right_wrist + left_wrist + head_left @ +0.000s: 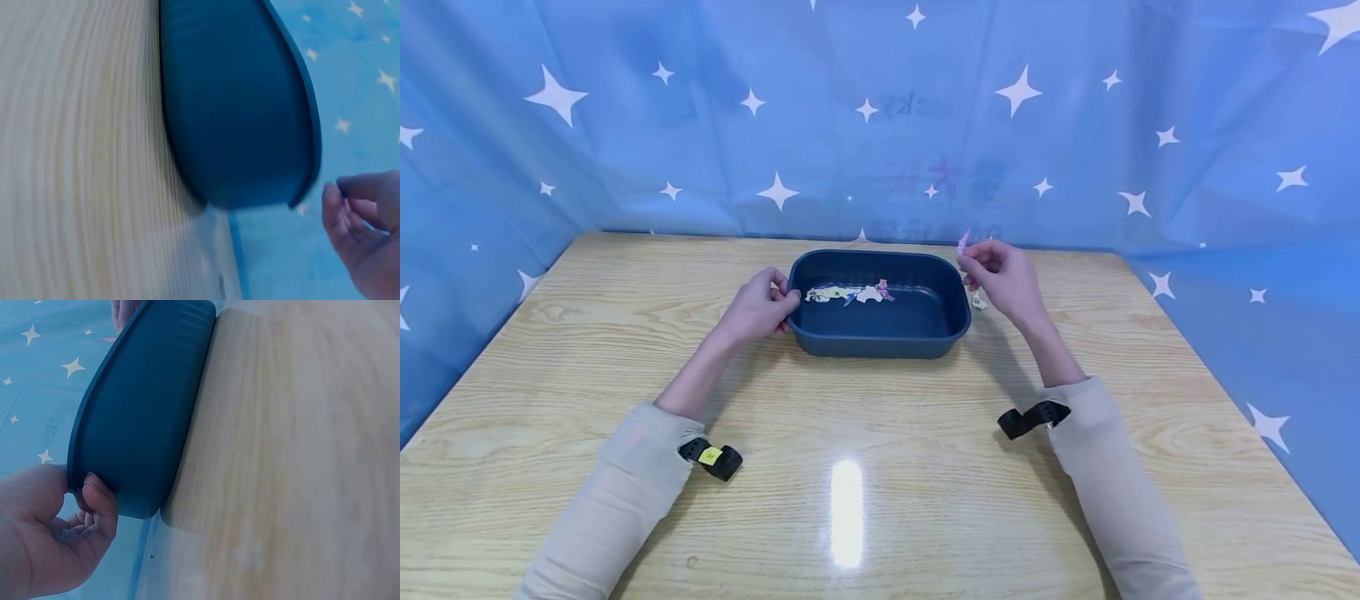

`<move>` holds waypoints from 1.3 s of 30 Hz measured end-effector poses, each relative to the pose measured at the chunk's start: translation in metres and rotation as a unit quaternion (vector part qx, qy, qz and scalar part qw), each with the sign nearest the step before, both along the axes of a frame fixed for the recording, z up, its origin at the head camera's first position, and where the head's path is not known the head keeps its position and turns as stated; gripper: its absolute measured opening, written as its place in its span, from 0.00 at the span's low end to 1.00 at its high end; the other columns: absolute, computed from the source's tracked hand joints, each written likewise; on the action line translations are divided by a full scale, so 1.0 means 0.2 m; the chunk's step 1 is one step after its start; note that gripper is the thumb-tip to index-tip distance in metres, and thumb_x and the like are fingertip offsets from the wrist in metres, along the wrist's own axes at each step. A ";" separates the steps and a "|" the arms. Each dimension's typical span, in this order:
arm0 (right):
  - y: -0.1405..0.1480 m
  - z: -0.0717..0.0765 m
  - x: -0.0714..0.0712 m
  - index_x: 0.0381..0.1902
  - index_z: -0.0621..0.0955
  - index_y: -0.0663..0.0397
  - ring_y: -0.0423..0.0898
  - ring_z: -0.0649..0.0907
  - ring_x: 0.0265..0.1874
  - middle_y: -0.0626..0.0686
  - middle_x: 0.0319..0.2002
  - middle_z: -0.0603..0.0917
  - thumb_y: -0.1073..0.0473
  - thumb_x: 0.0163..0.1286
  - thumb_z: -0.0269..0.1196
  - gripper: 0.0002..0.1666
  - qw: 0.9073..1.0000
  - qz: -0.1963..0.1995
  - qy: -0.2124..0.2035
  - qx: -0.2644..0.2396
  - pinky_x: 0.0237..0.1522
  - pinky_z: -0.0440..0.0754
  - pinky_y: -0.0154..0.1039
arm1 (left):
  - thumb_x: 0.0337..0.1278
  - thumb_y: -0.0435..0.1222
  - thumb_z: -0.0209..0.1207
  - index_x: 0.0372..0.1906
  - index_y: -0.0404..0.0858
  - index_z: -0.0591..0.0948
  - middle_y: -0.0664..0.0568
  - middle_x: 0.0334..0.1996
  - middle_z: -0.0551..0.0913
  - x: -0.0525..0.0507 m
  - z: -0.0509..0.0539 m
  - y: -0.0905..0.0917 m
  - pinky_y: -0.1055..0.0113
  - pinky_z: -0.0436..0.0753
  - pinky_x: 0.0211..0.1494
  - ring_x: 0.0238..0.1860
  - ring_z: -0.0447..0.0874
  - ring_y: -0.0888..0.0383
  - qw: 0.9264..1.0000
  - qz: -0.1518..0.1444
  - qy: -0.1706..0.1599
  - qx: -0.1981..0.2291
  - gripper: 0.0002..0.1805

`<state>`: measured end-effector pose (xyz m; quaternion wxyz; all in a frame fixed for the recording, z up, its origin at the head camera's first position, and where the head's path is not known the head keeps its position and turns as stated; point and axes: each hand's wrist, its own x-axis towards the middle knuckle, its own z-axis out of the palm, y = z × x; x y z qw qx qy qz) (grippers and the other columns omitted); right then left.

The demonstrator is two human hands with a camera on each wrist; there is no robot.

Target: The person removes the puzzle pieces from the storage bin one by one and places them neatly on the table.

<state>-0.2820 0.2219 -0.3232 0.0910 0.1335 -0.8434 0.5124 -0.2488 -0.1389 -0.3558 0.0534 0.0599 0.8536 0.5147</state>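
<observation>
A dark blue oblong tub [880,346] stands near the table's back edge, with several small flat colourful pieces [835,293] lying inside toward its left. My left hand [758,307] grips the tub's left rim between thumb and fingers; the left wrist view shows the left hand [62,531] at the corner of the tub [137,412]. Just beyond the right rim, my right hand [1007,279] pinches a small pink piece [963,242] raised above the table. In the right wrist view the right hand [369,231] is beside the tub [244,112], apart from it.
A small pale piece [979,300] is by the tub's right end, below my right hand. The wooden table [760,517] extends in front of the tub. Behind and at the sides hangs a blue curtain [820,125] with white stars.
</observation>
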 end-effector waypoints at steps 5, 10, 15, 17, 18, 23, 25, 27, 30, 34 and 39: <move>0.15 -0.01 0.01 0.46 0.80 0.71 0.40 0.85 0.25 0.47 0.31 0.84 0.62 0.74 0.63 0.14 1.000 -0.018 0.005 0.008 0.29 0.84 0.31 | 0.74 0.36 0.52 0.43 0.34 0.67 0.48 0.23 0.78 0.00 0.00 0.00 0.61 0.86 0.32 0.23 0.82 0.52 1.000 -0.001 0.000 0.001 0.08; 0.30 -0.03 0.01 0.48 0.81 0.66 0.42 0.86 0.27 0.58 0.36 0.87 0.55 0.75 0.63 0.17 0.997 -0.047 0.028 0.059 0.30 0.86 0.35 | 0.74 0.36 0.52 0.44 0.34 0.66 0.47 0.24 0.78 0.00 0.00 0.00 0.61 0.85 0.32 0.24 0.82 0.52 1.000 -0.002 -0.003 0.001 0.08; 0.42 -0.05 0.03 0.51 0.79 0.64 0.44 0.86 0.25 0.55 0.33 0.86 0.53 0.76 0.62 0.19 0.994 -0.061 -0.002 0.087 0.29 0.86 0.37 | 0.75 0.36 0.51 0.44 0.34 0.66 0.46 0.25 0.79 0.01 0.00 -0.01 0.62 0.85 0.32 0.25 0.82 0.51 1.000 -0.002 -0.004 -0.004 0.09; 0.47 -0.06 0.02 0.52 0.79 0.65 0.46 0.85 0.24 0.55 0.31 0.85 0.53 0.76 0.61 0.19 0.993 -0.063 -0.025 0.097 0.28 0.86 0.37 | 0.75 0.36 0.51 0.44 0.34 0.66 0.46 0.25 0.79 0.01 0.00 -0.01 0.62 0.85 0.32 0.25 0.82 0.50 1.000 -0.002 -0.003 -0.005 0.09; 0.49 -0.07 0.02 0.51 0.79 0.65 0.47 0.85 0.24 0.56 0.31 0.85 0.52 0.77 0.61 0.19 0.992 -0.064 -0.037 0.105 0.28 0.86 0.38 | 0.75 0.36 0.51 0.44 0.34 0.66 0.46 0.25 0.79 0.01 0.00 -0.01 0.62 0.85 0.32 0.25 0.82 0.50 1.000 -0.002 -0.002 -0.006 0.09; 0.55 -0.09 0.02 0.51 0.80 0.68 0.46 0.86 0.28 0.62 0.35 0.86 0.53 0.77 0.60 0.20 0.981 -0.070 -0.109 0.146 0.33 0.86 0.37 | 0.75 0.36 0.51 0.44 0.34 0.66 0.47 0.25 0.79 0.01 0.01 0.00 0.61 0.85 0.32 0.26 0.82 0.50 1.000 -0.004 -0.002 -0.009 0.09; 0.57 -0.10 0.02 0.52 0.80 0.67 0.44 0.86 0.29 0.61 0.36 0.87 0.54 0.77 0.60 0.20 0.974 -0.076 -0.134 0.165 0.34 0.85 0.35 | 0.75 0.36 0.51 0.44 0.34 0.66 0.47 0.25 0.79 0.01 0.01 0.00 0.61 0.85 0.32 0.26 0.82 0.49 1.000 -0.004 -0.003 -0.009 0.09; 0.58 -0.11 0.02 0.53 0.80 0.68 0.42 0.87 0.29 0.60 0.36 0.87 0.55 0.76 0.61 0.19 0.969 -0.078 -0.156 0.174 0.35 0.83 0.32 | 0.75 0.36 0.51 0.44 0.35 0.66 0.47 0.25 0.79 0.00 0.00 0.00 0.61 0.85 0.32 0.26 0.82 0.50 1.000 -0.004 -0.003 -0.008 0.09; 0.60 -0.11 0.02 0.54 0.79 0.70 0.40 0.87 0.28 0.57 0.35 0.88 0.58 0.74 0.63 0.20 0.965 -0.075 -0.182 0.173 0.35 0.80 0.28 | 0.76 0.37 0.51 0.44 0.35 0.66 0.46 0.25 0.79 0.00 0.00 0.00 0.62 0.85 0.32 0.26 0.82 0.50 1.000 -0.005 -0.003 -0.008 0.09; 0.61 -0.12 0.02 0.53 0.79 0.73 0.39 0.87 0.28 0.54 0.34 0.88 0.58 0.72 0.65 0.21 0.963 -0.069 -0.205 0.163 0.37 0.82 0.28 | 0.76 0.36 0.51 0.44 0.34 0.66 0.46 0.25 0.78 0.00 0.00 0.00 0.62 0.85 0.31 0.25 0.82 0.51 1.000 -0.006 -0.003 -0.006 0.09; 0.62 -0.13 0.02 0.51 0.79 0.73 0.40 0.86 0.28 0.53 0.33 0.88 0.57 0.73 0.65 0.21 0.961 -0.067 -0.211 0.167 0.37 0.84 0.31 | 0.76 0.36 0.51 0.45 0.34 0.66 0.46 0.25 0.78 0.01 0.00 0.00 0.63 0.85 0.31 0.25 0.82 0.50 1.000 -0.004 -0.003 -0.003 0.09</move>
